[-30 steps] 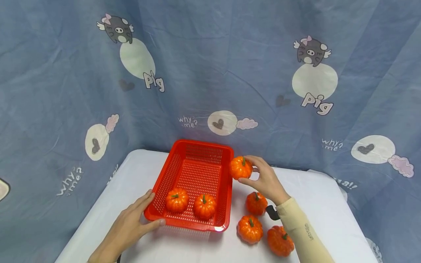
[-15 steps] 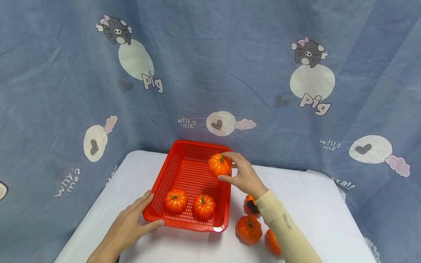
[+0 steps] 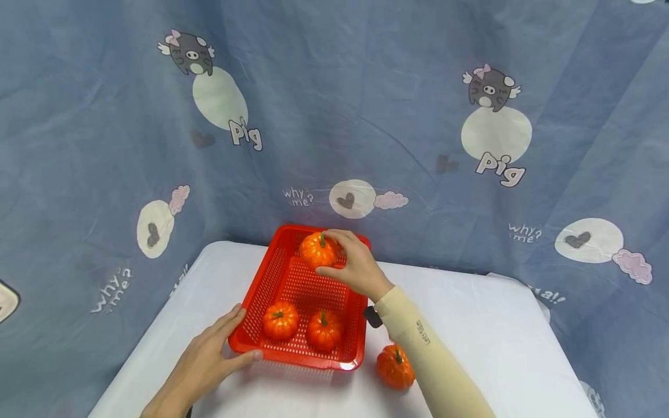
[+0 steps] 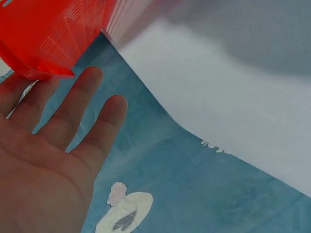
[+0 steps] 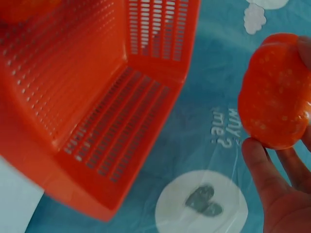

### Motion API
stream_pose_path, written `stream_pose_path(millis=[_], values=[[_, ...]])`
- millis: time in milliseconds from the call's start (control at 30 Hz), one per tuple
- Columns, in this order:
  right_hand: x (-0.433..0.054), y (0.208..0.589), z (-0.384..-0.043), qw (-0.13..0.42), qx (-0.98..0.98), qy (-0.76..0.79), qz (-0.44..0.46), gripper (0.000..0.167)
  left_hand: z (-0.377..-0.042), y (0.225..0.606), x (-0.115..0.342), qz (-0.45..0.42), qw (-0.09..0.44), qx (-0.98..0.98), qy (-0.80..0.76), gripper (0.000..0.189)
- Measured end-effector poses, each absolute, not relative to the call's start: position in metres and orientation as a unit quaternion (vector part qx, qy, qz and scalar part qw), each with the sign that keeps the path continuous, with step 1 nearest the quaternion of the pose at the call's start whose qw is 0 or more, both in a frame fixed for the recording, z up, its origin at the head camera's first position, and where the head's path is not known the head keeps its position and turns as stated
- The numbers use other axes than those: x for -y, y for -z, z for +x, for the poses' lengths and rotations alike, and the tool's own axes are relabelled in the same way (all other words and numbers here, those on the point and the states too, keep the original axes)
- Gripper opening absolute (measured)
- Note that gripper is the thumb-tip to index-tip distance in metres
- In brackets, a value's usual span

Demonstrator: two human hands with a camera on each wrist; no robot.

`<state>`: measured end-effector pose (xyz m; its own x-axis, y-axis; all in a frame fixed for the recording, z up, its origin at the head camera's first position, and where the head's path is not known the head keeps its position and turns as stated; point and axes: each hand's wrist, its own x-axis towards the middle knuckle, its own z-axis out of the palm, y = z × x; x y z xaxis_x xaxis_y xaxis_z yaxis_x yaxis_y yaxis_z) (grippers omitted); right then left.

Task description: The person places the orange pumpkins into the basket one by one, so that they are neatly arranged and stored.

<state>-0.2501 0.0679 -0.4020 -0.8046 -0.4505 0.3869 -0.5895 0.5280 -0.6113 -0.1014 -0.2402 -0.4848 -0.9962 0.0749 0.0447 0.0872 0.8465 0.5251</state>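
The held pumpkin [image 3: 315,252] is over the basket's [image 3: 300,284] far end, stem up, broad axis roughly level; our right hand [image 3: 357,268] pinches it between thumb and fingers. Our left hand [image 3: 202,361], fingers extended, touches the near-left corner. Two pumpkins [image 3: 281,321] sit stem-up nearer us. Our right sleeve [image 3: 428,348] partly hides another pumpkin [image 3: 393,368] on the bench [image 3: 502,325].

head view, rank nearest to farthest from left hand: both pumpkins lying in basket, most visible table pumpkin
1. Left pumpkin, near-left inside the basket.
2. Right pumpkin, near-right inside it.
3. Table pumpkin, outside it, farther right.
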Motion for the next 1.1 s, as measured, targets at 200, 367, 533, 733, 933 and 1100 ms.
stream_pose_path(millis=[200, 367, 533, 733, 933, 1100], values=[[-0.045, 0.407, -0.257, 0.083, 0.852, -0.419, 0.302, 0.075, -0.099, 0.487, 0.241, -0.053, 0.029, 0.959, 0.276, 0.112], [-0.029, 0.421, -0.265, 0.08, 0.836, -0.452, 0.301, 0.075, -0.099, 0.488, 0.241, -0.055, 0.029, 0.959, 0.278, 0.111], [-0.018, 0.436, -0.27, 0.069, 0.841, -0.454, 0.287, 0.074, -0.1, 0.488, 0.242, -0.054, 0.026, 0.959, 0.276, 0.112], [-0.007, 0.452, -0.276, 0.044, 0.868, -0.418, 0.263, 0.075, -0.101, 0.487, 0.242, -0.054, 0.023, 0.959, 0.276, 0.112], [0.0, 0.46, -0.279, 0.025, 0.882, -0.395, 0.258, 0.074, -0.101, 0.486, 0.242, -0.054, 0.023, 0.959, 0.278, 0.112], [0.006, 0.463, -0.279, 0.012, 0.89, -0.377, 0.258, 0.073, -0.101, 0.485, 0.242, -0.053, 0.022, 0.96, 0.274, 0.113]])
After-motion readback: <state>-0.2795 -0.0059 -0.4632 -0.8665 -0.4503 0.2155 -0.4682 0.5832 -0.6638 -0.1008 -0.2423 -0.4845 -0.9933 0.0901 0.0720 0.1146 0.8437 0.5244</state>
